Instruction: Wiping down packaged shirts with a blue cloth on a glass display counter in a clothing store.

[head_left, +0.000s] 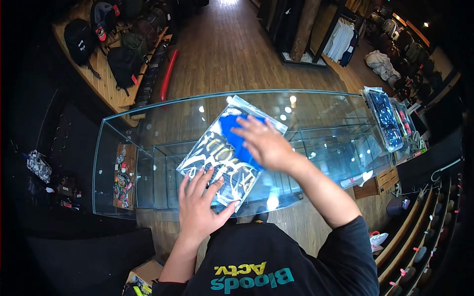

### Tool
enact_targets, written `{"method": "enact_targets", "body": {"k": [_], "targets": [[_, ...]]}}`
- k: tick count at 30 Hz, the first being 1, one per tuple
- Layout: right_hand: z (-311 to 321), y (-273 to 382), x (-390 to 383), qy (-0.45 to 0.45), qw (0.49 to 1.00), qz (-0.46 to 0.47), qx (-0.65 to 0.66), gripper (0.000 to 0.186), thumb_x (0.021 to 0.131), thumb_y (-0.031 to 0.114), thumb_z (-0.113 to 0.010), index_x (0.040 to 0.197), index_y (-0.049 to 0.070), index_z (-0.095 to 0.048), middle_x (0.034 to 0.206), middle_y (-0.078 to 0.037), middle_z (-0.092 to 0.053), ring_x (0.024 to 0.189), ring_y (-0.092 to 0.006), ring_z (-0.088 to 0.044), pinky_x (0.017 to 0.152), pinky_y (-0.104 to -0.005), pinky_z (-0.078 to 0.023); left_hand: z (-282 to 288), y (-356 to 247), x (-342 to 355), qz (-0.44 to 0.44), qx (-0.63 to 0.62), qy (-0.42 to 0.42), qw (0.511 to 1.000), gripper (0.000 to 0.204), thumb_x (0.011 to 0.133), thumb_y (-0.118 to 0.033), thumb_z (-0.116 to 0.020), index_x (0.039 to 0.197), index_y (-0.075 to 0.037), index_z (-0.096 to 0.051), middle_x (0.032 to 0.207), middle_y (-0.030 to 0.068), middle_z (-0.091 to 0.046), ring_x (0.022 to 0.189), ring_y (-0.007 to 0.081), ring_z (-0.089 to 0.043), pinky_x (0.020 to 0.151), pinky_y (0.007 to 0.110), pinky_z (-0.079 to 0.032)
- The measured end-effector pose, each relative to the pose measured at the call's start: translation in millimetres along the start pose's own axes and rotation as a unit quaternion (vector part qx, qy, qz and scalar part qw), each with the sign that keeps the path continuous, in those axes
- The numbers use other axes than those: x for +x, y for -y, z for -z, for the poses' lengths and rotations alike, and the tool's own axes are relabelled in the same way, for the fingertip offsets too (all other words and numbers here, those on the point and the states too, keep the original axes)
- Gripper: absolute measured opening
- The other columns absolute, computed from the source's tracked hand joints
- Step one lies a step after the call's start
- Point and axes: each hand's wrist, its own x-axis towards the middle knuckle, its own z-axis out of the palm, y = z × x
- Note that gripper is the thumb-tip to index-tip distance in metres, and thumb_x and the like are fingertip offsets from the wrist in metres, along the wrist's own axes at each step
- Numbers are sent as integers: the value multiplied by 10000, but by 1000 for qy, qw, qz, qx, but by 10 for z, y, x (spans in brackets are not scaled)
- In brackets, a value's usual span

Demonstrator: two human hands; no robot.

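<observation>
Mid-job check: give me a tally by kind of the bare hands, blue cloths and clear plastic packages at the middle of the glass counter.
Bare hands: 2, the left hand and the right hand
Blue cloth: 1
Clear plastic package: 1
Total: 4

The bag (215, 158) is clear, glossy plastic, the blue rag (238, 145) soft-looking matt fabric, the counter (316, 118) smooth, shiny glass, the floor (217, 54) satiny wood planks, the shirt (316, 256) matt cloth.

The cloth (235, 140) is blue; the packet (213, 163) black, white-patterned.
</observation>
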Motion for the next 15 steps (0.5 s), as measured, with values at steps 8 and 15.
{"method": "enact_targets", "body": {"k": [8,15], "targets": [[-81,-353,424,-207,974,-25,86,427,1018,-54,-594,1420,14,-721,1469,-271,-721,1432,-468,-650,1256,-542,-484,-37,12,14,-17,3,7,1000,633,850,-478,-935,1331,-87,-807,1564,181,-678,1526,397,-568,1327,628,-305],[-102,-666,883,-146,988,-37,25,465,1032,42,-570,1467,28,-732,1583,-261,-673,1501,-444,-609,1280,-552,-460,-27,-13,9,-30,-1,3,1000,636,862,-483,-925,1341,-83,-799,1568,188,-666,1508,404,-567,1314,646,-303]]}}
